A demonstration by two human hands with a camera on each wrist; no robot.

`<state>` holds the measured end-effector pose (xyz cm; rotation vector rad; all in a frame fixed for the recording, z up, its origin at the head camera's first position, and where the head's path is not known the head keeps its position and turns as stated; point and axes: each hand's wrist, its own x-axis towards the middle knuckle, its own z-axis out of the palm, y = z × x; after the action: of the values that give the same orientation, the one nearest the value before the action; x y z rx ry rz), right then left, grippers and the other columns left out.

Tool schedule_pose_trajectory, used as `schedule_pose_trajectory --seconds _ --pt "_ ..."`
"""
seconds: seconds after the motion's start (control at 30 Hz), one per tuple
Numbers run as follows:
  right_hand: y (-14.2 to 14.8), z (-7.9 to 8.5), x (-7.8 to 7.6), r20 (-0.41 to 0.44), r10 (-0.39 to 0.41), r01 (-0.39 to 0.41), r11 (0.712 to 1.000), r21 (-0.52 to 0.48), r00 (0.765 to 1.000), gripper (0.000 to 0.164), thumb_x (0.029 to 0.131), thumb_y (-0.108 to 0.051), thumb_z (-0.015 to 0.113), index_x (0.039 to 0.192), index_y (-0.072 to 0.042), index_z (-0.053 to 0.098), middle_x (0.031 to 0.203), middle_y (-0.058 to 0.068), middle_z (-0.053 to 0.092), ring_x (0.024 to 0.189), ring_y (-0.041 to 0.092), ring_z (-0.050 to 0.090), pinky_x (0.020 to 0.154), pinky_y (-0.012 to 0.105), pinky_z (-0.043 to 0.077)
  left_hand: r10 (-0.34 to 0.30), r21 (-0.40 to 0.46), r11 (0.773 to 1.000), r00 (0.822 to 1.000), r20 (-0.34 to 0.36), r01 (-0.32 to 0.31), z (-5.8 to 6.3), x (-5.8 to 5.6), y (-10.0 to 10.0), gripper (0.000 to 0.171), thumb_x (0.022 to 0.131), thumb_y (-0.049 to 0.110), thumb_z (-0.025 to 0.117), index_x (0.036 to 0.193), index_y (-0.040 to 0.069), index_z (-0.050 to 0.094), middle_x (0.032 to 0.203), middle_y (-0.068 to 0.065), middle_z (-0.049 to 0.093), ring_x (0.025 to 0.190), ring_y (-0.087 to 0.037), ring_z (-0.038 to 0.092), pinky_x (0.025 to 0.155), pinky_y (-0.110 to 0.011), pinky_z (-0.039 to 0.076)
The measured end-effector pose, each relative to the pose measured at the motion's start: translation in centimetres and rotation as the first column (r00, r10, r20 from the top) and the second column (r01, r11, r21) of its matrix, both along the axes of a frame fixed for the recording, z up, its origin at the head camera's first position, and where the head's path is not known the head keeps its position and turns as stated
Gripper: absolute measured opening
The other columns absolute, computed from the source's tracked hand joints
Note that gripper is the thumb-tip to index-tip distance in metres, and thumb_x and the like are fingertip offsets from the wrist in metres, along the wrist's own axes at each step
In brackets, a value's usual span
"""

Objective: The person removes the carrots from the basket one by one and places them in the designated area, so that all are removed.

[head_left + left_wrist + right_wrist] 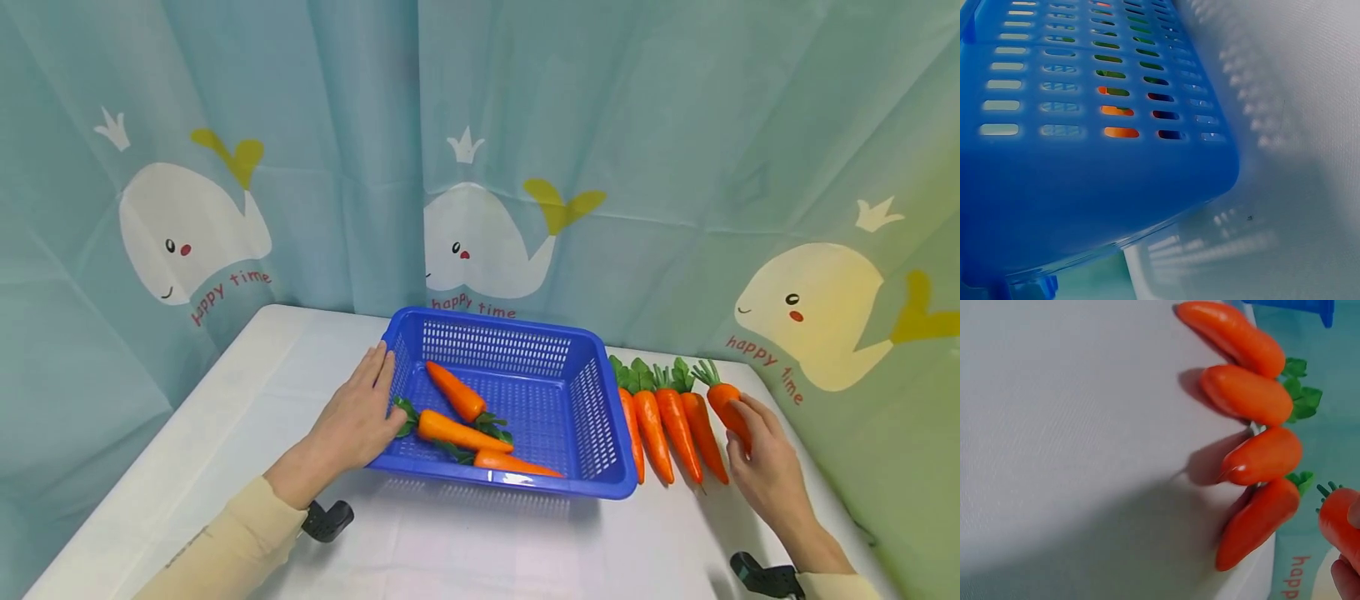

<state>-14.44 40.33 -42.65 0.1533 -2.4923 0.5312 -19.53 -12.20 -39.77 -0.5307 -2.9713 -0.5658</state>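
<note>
The right hand (768,467) pinches a carrot (726,404) — four more carrots (677,425) lie in a row just left of the grip. The left hand (348,417), fingers straight, touches the blue basket (585,487), farther left. A loose pinch might let the smooth carrot slip.

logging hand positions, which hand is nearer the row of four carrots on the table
Right. The right hand holds another carrot just right of the row of four carrots; the left hand is at the left side of the blue basket.
</note>
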Motion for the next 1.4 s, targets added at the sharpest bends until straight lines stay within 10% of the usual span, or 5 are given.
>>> schedule_pose_trajectory --seconds 0.2,0.37,0.93,1.17,1.4 --pt "0.6 -0.9 -0.2 0.063 -0.033 0.034 0.999 -0.008 0.997 0.049 0.087 0.009 0.056 0.135 0.011 0.048 0.140 0.030 0.045 0.117 0.051 0.048 0.108 0.051 0.033 0.005 -0.004 1.000 1.000 0.005 -0.005 0.0 0.0 0.0 0.075 0.093 0.024 0.049 0.152 -0.013 0.020 0.164 -0.028 0.009 0.152 -0.044 0.014 0.121 -0.054 0.021" --pt "0.9 -1.6 -0.5 0.136 -0.044 0.048 0.999 -0.021 0.990 0.047 0.089 0.007 0.053 0.135 0.013 0.045 0.141 0.032 0.041 0.118 0.053 0.045 0.095 0.069 0.038 0.004 -0.008 1.000 1.000 0.009 -0.004 0.0 0.0 0.0 0.076 0.093 0.024 0.049 0.152 -0.013 0.020 0.164 -0.028 0.009 0.152 -0.044 0.014 0.121 -0.054 0.021" --pt "1.8 -2.5 -2.0 0.247 -0.053 0.061 0.998 -0.026 0.967 0.046 0.095 0.001 0.048 0.138 0.016 0.036 0.142 0.039 0.033 0.125 0.058 0.036 0.102 0.073 0.030 0.006 -0.015 1.000 1.000 0.013 -0.006 -0.1 0.1 0.0 0.076 0.094 0.024 0.050 0.153 -0.012 0.018 0.164 -0.027 0.009 0.152 -0.044 0.014 0.121 -0.054 0.021" --pt "1.8 -3.1 -2.2 0.474 -0.018 0.031 0.999 -0.019 0.880 0.053 0.102 -0.006 0.036 0.148 0.013 0.019 0.152 0.039 0.018 0.135 0.060 0.025 0.108 0.072 0.022 0.006 -0.014 1.000 1.000 0.019 -0.006 -0.1 0.1 0.0 0.077 0.094 0.024 0.050 0.153 -0.011 0.017 0.164 -0.027 0.008 0.152 -0.043 0.013 0.121 -0.054 0.020" --pt "1.2 -3.1 -2.3 0.451 0.009 0.012 0.999 -0.045 0.892 0.052 0.098 -0.002 0.037 0.144 0.019 0.024 0.151 0.041 0.018 0.134 0.062 0.024 0.110 0.071 0.019 0.007 -0.009 1.000 1.000 0.017 -0.007 -0.1 0.1 0.0 0.076 0.093 0.024 0.050 0.153 -0.011 0.018 0.164 -0.027 0.009 0.152 -0.043 0.013 0.121 -0.054 0.020"
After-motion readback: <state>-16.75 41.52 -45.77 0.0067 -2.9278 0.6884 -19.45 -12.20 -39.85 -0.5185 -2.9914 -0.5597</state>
